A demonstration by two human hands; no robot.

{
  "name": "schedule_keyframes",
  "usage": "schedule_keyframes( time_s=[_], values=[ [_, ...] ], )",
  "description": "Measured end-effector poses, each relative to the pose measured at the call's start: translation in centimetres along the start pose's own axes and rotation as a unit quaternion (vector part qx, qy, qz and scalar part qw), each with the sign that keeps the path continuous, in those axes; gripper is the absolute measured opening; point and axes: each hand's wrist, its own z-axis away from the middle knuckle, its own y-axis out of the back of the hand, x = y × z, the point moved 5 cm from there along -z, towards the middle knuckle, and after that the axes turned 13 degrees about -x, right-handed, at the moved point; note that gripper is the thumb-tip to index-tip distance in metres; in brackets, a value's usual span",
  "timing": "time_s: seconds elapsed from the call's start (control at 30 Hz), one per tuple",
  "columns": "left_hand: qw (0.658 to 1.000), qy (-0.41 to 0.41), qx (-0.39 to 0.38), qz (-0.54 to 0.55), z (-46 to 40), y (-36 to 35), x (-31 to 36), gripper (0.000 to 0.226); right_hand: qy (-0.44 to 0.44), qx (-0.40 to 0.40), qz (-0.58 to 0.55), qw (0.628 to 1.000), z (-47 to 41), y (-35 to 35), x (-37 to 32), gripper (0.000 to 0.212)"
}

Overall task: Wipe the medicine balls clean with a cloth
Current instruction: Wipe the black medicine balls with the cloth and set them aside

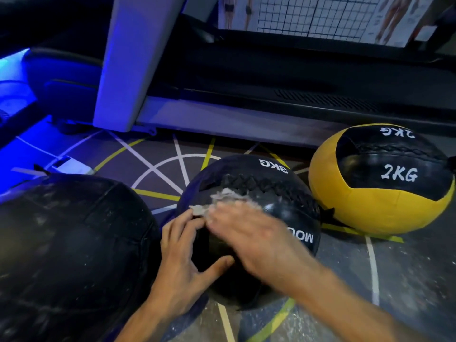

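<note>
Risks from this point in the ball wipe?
1. The black 3KG medicine ball sits loose on the floor, steadied only by the left hand; a hard stroke may roll it toward the yellow and black 2KG ball.
2. The small grey cloth barely shows past the right hand, so skin may rub the ball instead.
3. The large dusty black ball could re-soil the cloth.

Beyond the hands a grey floor (407, 267) with white and yellow lines meets a treadmill (246, 95); blue light (14, 70) glows far left.
</note>
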Motion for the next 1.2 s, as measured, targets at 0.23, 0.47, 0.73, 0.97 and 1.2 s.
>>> schedule_keyframes(
  time_s=[0.23,0.47,0.73,0.97,1.2],
  values=[
    [0.994,-0.004,0.007,0.106,-0.3,1.9,0.2,0.039,-0.377,0.084,-0.123,0.914,1.6,3.8,13.6,0.028],
    [0.995,0.034,-0.024,0.092,-1.6,3.0,-1.7,0.062,-0.073,0.03,-0.085,0.993,-2.3,1.9,1.8,0.034],
    [0.993,0.002,-0.017,0.119,0.8,3.1,0.0,0.029,-0.371,-0.006,-0.091,0.924,-2.4,3.8,13.6,0.021],
    [0.987,0.003,-0.044,0.158,1.2,2.8,0.8,0.018,-0.088,-0.084,-0.165,0.979,-2.8,1.4,1.6,0.033],
    [0.988,0.014,-0.055,0.143,0.9,3.1,0.9,0.012,-0.352,-0.009,-0.125,0.928,-0.8,4.4,10.4,0.022]
  ],
)
